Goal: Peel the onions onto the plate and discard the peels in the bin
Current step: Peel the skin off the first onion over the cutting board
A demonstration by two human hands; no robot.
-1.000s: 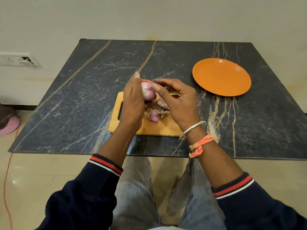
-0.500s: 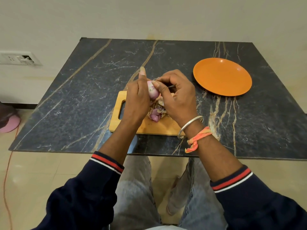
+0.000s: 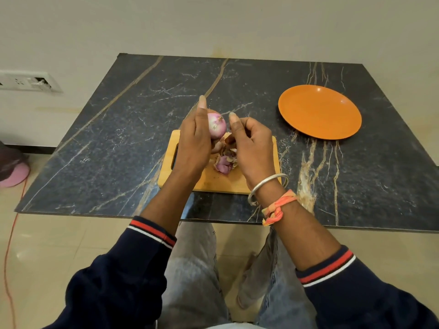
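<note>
Grip: left hand [image 3: 193, 143] clamps onion [image 3: 216, 128], tip toward 1 o'clock; right hand [image 3: 251, 148] just beside at 4 o'clock, curled, contents unclear. Empty plate [image 3: 319, 112] at 2 o'clock.

A dark marble-patterned tabletop [image 3: 118, 150] with pale and tan veins fills the middle of the frame, its far edge against a plain cream wall [image 3: 213, 24]. A light wooden cutting board [image 3: 213, 182] lies flat near its front edge, slightly left of centre, with a handle slot [image 3: 174, 156] cut in its left end. At upper left a white socket plate [image 3: 28, 80] sits on the wall. An orange cable [image 3: 9, 245] trails over the glossy beige tiled floor [image 3: 59, 245] at lower left
</note>
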